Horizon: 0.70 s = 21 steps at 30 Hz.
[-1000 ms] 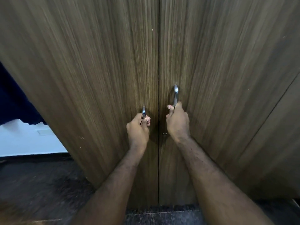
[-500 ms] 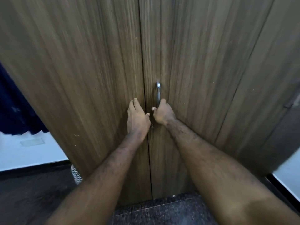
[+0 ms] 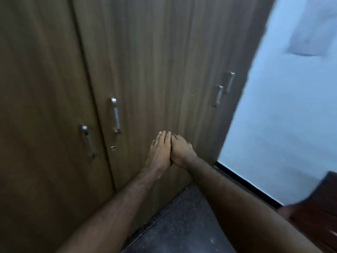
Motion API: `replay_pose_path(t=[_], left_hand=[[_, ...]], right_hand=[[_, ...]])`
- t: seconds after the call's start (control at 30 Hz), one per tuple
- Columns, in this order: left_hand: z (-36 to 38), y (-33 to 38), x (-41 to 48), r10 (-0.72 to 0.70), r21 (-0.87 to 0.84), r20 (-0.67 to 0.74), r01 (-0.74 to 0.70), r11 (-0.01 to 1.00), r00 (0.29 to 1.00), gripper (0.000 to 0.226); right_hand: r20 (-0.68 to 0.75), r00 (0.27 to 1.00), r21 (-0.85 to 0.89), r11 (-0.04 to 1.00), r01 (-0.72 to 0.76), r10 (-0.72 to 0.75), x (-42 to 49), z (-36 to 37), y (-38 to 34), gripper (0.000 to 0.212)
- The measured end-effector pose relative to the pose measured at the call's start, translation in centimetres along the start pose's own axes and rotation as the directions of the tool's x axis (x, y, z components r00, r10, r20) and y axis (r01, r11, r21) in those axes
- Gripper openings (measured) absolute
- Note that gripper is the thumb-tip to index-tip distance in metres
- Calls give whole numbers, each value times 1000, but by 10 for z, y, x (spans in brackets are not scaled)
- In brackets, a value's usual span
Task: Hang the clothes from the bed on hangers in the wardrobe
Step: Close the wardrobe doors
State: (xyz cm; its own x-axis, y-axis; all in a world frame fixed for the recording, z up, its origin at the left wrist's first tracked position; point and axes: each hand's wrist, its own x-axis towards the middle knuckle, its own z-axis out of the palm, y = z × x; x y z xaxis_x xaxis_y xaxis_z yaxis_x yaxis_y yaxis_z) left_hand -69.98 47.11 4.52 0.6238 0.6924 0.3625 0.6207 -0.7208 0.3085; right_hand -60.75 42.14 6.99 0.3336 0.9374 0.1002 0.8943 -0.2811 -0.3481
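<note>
The brown wooden wardrobe (image 3: 156, 66) fills the left and middle of the view, with its doors closed. Two metal handles (image 3: 116, 115) (image 3: 88, 141) flank the door seam on the left, and another pair of handles (image 3: 218, 95) sits further right. My left hand (image 3: 159, 151) and my right hand (image 3: 181, 151) are side by side in front of the door panel, right of those handles, fingers extended and holding nothing. No clothes, hangers or bed are in view.
A pale blue wall (image 3: 288, 114) with a black skirting (image 3: 244, 181) stands to the right of the wardrobe. Dark speckled floor (image 3: 180, 227) lies below. The corner of a dark red-brown piece of furniture (image 3: 317, 203) shows at the right edge.
Both hands have let go of the door handles and come together in front of the panel to the right. The view has swung right, bringing the blue wall into sight.
</note>
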Motion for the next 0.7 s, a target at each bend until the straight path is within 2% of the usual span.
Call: replay_pose_path(t=[0.13, 0.23, 0.33, 0.43, 0.57, 0.7], left_hand=[[24, 74, 4, 191, -100, 24, -188, 977, 981, 74], [40, 145, -4, 339, -186, 30, -328, 926, 940, 67], [47, 222, -27, 491, -292, 24, -463, 837, 871, 67], [50, 284, -55, 606, -334, -16, -576, 747, 795, 70], [47, 358, -95, 696, -341, -9, -656, 673, 718, 72], [64, 433, -149, 739, -366, 85, -669, 647, 669, 76]], right_hand=[[-72, 987, -78, 986, -148, 142, -52, -39, 59, 58], [-173, 949, -107, 952, -285, 265, -106, -71, 105, 54], [-260, 893, -145, 900, -411, 367, -177, -105, 147, 48], [-293, 843, -157, 848, -507, 450, -240, -133, 182, 52], [-356, 778, -130, 797, -590, 518, -320, -158, 224, 56], [-341, 722, -90, 743, -663, 602, -410, -169, 266, 60]])
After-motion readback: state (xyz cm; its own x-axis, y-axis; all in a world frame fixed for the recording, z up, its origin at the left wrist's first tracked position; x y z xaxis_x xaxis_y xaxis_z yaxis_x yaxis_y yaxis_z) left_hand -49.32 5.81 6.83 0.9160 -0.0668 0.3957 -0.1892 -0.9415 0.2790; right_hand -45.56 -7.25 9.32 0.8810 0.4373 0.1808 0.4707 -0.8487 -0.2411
